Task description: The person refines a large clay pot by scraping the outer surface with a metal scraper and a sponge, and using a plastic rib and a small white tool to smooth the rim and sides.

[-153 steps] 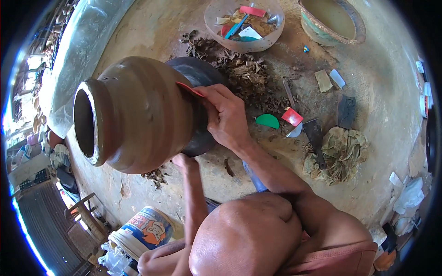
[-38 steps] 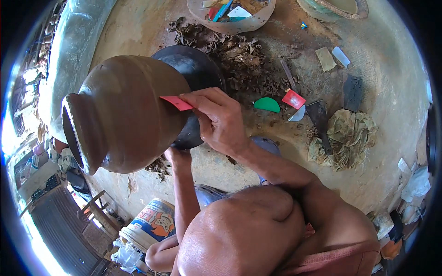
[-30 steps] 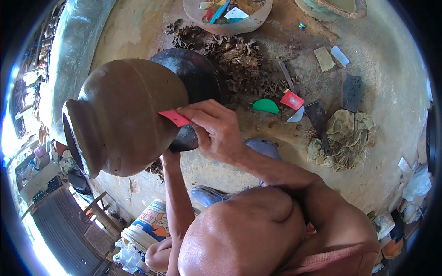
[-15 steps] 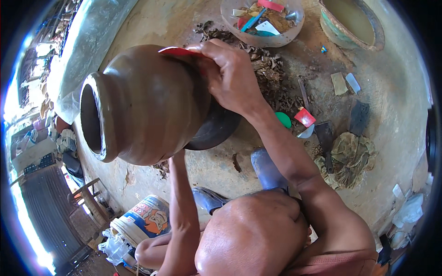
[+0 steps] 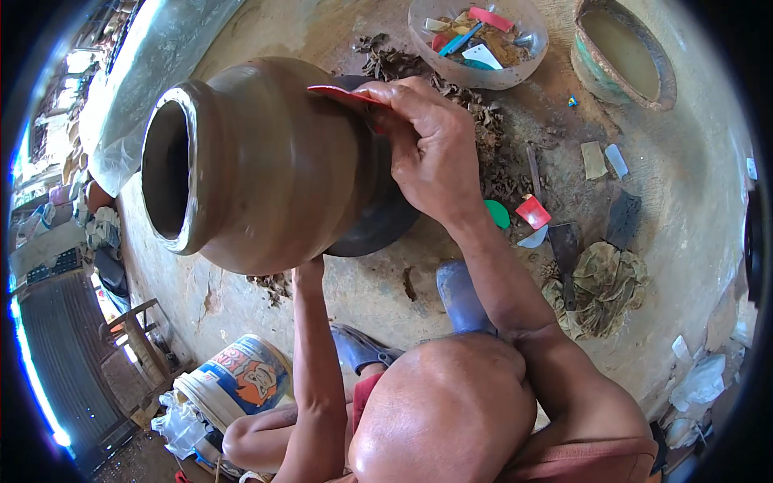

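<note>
A brown clay pot point(image 5: 274, 169) with a round belly tilts toward the left, its pale-edged mouth facing the left side. My right hand point(image 5: 435, 145) pinches a thin red scraper point(image 5: 342, 95), its edge against the pot's upper wall near the base end. My left hand's wrist point(image 5: 308, 272) reaches up to the underside of the pot, which hides the fingers. A dark round base point(image 5: 378, 221) shows beyond the pot's lower right.
Clay scraps point(image 5: 487, 133) litter the floor. A translucent bowl point(image 5: 527, 72) of tools and a water-filled pot point(image 5: 584, 68) stand at the far right. Nearer lie a green disc point(image 5: 497, 213), a red piece point(image 5: 532, 212), a putty knife point(image 5: 565, 249) and a crumpled cloth point(image 5: 600, 294). A bucket point(image 5: 241, 374) stands front left.
My right hand and the red scraper have shifted slightly right in the picture. The pot's mouth has moved up and shows more of its dark inside; the whole view has shifted a little.
</note>
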The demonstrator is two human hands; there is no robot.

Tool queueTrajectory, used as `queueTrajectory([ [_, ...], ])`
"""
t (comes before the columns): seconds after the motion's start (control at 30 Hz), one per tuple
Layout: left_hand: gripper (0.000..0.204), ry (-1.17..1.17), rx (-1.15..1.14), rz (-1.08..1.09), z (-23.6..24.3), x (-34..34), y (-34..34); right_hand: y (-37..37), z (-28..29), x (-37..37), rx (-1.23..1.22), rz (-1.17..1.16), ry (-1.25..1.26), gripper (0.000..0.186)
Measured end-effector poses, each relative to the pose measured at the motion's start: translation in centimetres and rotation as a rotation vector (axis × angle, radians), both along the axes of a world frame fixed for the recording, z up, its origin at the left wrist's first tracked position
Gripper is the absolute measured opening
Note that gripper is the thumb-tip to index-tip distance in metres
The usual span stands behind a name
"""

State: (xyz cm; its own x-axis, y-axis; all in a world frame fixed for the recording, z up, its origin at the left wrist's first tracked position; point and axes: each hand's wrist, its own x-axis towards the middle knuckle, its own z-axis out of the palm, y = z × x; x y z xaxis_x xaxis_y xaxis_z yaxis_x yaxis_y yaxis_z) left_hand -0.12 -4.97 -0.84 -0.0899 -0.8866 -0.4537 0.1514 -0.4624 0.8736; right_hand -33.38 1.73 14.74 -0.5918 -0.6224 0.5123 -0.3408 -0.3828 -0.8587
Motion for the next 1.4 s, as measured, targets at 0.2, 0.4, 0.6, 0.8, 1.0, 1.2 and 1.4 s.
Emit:
queueTrajectory([
  [0.2,0.074,0.131,0.412,0.033,-0.7,-6.7,11.8,0.3,-0.5,0.4,0.001,-0.042,0.067,0.031],
  [0.4,0.058,0.018,0.252,0.037,3.0,-6.0,6.0,2.1,-0.1,0.2,0.083,-0.044,0.039,0.04],
  [0.6,0.056,-0.007,0.149,0.358,-0.8,-8.8,8.2,2.5,-0.2,1.0,0.084,-0.081,0.077,0.041],
  [0.8,0.072,-0.067,0.496,0.077,1.9,-10.5,12.5,3.0,-0.7,1.0,0.101,-0.084,0.077,0.039],
  [1.0,0.065,-0.085,0.076,0.245,-1.1,-1.5,2.7,2.1,1.0,3.0,0.047,-0.054,0.041,0.037],
  [1.2,0.076,0.022,0.569,-0.024,1.7,-11.8,14.8,3.5,-0.3,1.6,0.091,-0.083,0.121,0.038],
  [1.4,0.066,0.06,0.176,0.173,0.1,-2.9,4.0,2.8,0.7,2.3,0.055,-0.057,0.084,0.04],
])
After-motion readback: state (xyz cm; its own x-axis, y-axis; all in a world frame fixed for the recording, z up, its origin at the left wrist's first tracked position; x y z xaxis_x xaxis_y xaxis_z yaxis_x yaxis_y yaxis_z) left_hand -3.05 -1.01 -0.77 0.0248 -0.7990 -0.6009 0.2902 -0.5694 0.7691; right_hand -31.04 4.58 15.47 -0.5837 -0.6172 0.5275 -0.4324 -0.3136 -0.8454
